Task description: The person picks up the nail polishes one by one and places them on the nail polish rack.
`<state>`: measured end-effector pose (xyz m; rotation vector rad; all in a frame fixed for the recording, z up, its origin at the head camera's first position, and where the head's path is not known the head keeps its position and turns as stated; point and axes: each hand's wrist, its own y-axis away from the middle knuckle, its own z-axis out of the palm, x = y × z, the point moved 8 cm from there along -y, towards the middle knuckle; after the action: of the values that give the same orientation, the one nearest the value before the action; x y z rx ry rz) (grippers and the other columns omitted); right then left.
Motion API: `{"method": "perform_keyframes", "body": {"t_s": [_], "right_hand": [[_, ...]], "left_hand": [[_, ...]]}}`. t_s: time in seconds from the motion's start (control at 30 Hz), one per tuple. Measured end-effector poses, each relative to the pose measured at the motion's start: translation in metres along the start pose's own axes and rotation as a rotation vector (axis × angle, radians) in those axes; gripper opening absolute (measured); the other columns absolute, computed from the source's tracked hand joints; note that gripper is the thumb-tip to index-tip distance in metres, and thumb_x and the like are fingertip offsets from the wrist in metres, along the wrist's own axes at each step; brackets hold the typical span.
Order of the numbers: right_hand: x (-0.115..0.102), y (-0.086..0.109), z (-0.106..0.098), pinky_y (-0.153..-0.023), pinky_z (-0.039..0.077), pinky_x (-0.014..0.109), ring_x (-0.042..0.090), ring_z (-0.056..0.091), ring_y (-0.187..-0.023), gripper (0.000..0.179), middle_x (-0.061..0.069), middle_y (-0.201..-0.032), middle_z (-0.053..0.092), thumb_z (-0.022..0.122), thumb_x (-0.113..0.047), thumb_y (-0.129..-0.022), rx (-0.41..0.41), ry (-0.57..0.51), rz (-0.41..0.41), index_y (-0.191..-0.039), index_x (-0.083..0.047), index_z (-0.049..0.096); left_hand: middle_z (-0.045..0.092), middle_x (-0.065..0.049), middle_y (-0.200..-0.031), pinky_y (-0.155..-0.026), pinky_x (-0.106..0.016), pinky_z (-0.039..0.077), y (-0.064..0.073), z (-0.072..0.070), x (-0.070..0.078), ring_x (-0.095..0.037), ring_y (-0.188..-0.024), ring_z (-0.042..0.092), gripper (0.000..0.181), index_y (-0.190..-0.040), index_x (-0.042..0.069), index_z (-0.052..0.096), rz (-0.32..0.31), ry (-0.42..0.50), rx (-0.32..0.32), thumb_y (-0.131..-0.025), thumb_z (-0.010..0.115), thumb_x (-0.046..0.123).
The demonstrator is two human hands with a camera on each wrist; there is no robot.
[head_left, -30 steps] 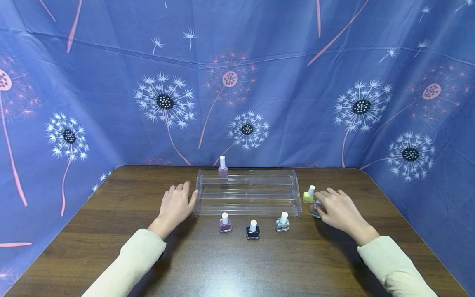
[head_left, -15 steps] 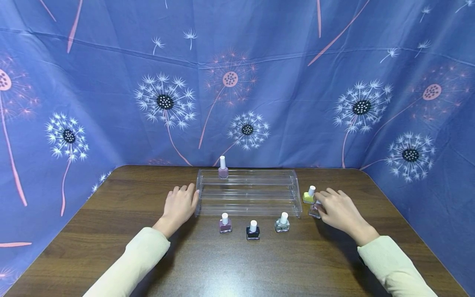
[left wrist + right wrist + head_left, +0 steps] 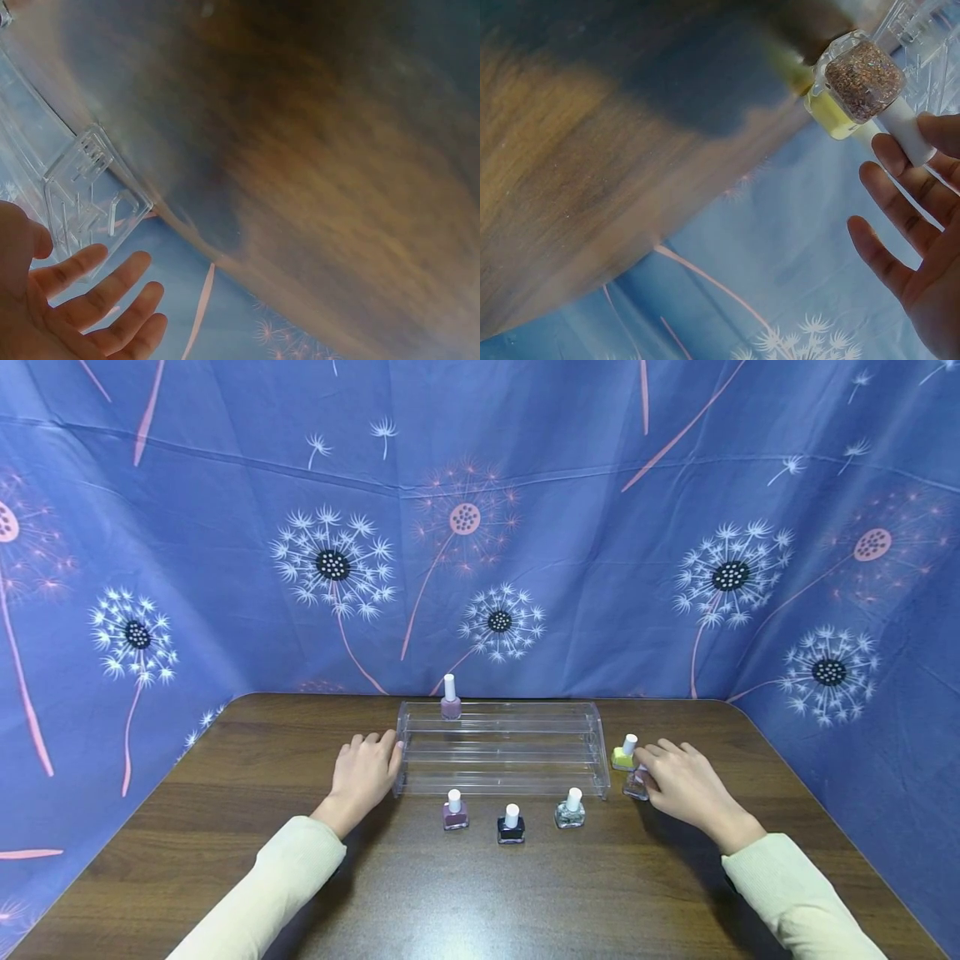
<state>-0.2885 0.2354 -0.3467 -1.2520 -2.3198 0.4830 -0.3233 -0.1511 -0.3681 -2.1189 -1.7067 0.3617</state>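
My right hand (image 3: pixel 686 783) pinches the white cap of a glittery nail polish bottle (image 3: pixel 866 81) between thumb and index finger; the other fingers are spread. Just behind it stands a yellow nail polish bottle (image 3: pixel 623 756). At the left end of the clear tiered rack (image 3: pixel 502 747) is my left hand (image 3: pixel 362 777), its fingers loosely extended and the thumb by the side panel. Whether the thumb touches the rack, I cannot tell. A pale mauve bottle (image 3: pixel 450 706) stands on the rack's top tier, left of centre.
In front of the rack stand a purple bottle (image 3: pixel 455 814), a black bottle (image 3: pixel 512 828) and a silvery glitter bottle (image 3: pixel 571 812). The brown wooden table (image 3: pixel 420 902) meets a blue dandelion-print cloth (image 3: pixel 585 568) at the back and sides.
My left hand has shifted slightly right, closer to the rack's left end. The right hand and the bottles have stayed in place.
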Motion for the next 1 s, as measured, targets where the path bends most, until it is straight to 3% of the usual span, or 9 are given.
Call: {"method": "perform_keyframes", "body": {"t_s": [0.6, 1.0], "right_hand": [[0.000, -0.008, -0.010, -0.050, 0.030, 0.029, 0.016, 0.051, -0.063, 0.020, -0.007, -0.063, 0.052, 0.062, -0.002, -0.060, 0.058, -0.004, -0.038, -0.069, -0.015, 0.049], [0.002, -0.021, -0.023, -0.051, 0.032, 0.031, 0.018, 0.052, -0.066, 0.020, -0.004, -0.067, 0.054, 0.060, 0.000, -0.059, 0.047, -0.003, -0.047, -0.071, -0.013, 0.051]], "left_hand": [[0.067, -0.016, -0.083, -0.061, -0.045, 0.048, 0.000, -0.006, 0.001, -0.036, -0.075, 0.061, 0.027, -0.100, 0.006, 0.063, 0.020, -0.005, 0.058, -0.092, 0.049, 0.028], [0.066, -0.016, -0.081, -0.060, -0.045, 0.048, -0.001, -0.003, 0.001, -0.035, -0.073, 0.060, 0.024, -0.094, 0.006, 0.062, 0.021, -0.013, 0.057, -0.091, 0.051, 0.028]]}}
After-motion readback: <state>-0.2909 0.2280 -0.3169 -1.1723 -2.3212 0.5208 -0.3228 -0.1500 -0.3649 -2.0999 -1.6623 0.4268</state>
